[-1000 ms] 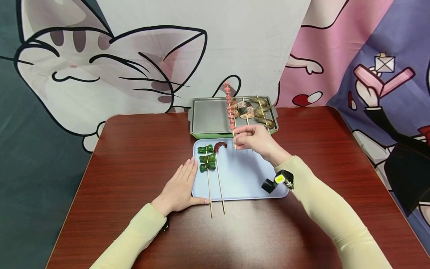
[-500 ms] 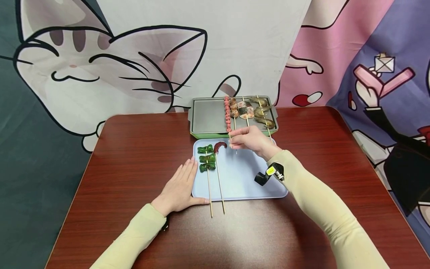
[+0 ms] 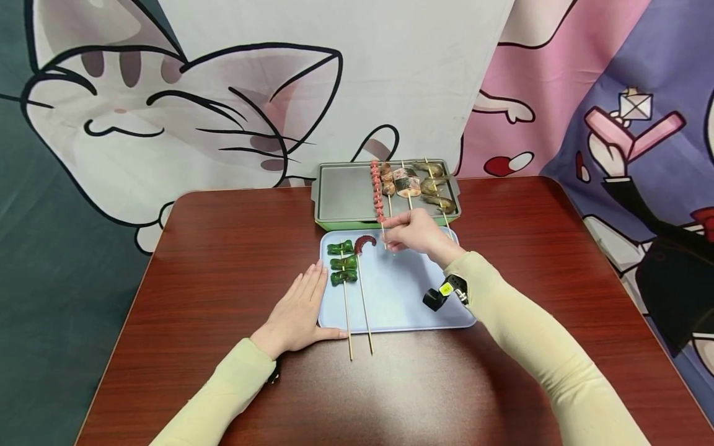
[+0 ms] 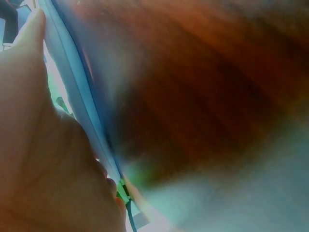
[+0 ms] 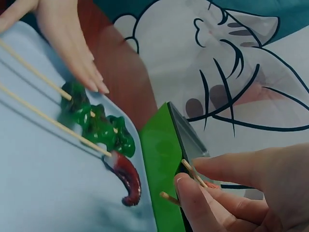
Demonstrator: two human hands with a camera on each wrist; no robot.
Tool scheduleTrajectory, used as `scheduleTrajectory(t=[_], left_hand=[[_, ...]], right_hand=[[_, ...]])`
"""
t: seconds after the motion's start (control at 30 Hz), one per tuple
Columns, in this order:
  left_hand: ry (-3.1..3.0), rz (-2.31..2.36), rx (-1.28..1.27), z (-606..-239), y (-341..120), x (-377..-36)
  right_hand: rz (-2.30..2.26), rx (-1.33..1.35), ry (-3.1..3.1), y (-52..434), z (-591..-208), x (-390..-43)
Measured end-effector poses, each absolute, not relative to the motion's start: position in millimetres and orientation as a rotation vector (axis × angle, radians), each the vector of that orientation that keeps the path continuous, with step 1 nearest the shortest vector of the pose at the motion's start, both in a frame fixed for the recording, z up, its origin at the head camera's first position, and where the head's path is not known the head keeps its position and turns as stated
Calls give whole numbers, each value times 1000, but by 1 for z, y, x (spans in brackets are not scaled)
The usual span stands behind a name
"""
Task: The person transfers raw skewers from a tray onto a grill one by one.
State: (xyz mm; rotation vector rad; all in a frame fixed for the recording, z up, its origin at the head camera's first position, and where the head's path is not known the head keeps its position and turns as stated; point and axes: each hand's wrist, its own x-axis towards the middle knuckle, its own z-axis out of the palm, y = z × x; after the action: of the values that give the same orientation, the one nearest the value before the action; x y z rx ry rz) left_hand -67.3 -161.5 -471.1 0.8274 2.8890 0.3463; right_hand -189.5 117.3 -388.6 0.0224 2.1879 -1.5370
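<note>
My right hand (image 3: 415, 234) pinches the stick of a skewer of pink pieces (image 3: 377, 189) between thumb and fingers. The pink pieces lie over the grey grill plate (image 3: 343, 193), left of a skewer of brown balls (image 3: 387, 179). In the right wrist view, the pinched stick end (image 5: 187, 166) pokes out past my thumb. My left hand (image 3: 295, 310) rests with straight fingers along the left edge of the pale blue tray (image 3: 413, 310), thumb at its near corner. On that tray lie a green pepper skewer (image 3: 343, 264) and a skewer with a dark red curled tentacle (image 3: 365, 243).
Right of the brown balls, the plate also carries a fish-chunk skewer (image 3: 407, 183) and a shrimp skewer (image 3: 437, 186). Its green base (image 5: 161, 145) stands right behind the tray. Both are on a dark red wooden table (image 3: 234, 248), with a cartoon curtain (image 3: 424, 74) behind.
The pink skewer has come down and left, from raised across the brown balls to lying alongside them. My right hand has shifted slightly left with it; my left hand stays put.
</note>
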Motion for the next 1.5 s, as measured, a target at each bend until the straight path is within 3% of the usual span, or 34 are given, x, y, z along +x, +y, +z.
scheduleTrajectory(t=[0.43, 0.8, 1.5], left_hand=[[2905, 379, 855, -476, -163, -67], [2892, 383, 831, -482, -165, -68], [2904, 389, 849, -482, -163, -69]], right_hand=[[-1500, -65, 2317, 126, -375, -180], [-1573, -185, 2304, 134, -360, -152], [-1459, -317, 2263, 120, -393, -100]])
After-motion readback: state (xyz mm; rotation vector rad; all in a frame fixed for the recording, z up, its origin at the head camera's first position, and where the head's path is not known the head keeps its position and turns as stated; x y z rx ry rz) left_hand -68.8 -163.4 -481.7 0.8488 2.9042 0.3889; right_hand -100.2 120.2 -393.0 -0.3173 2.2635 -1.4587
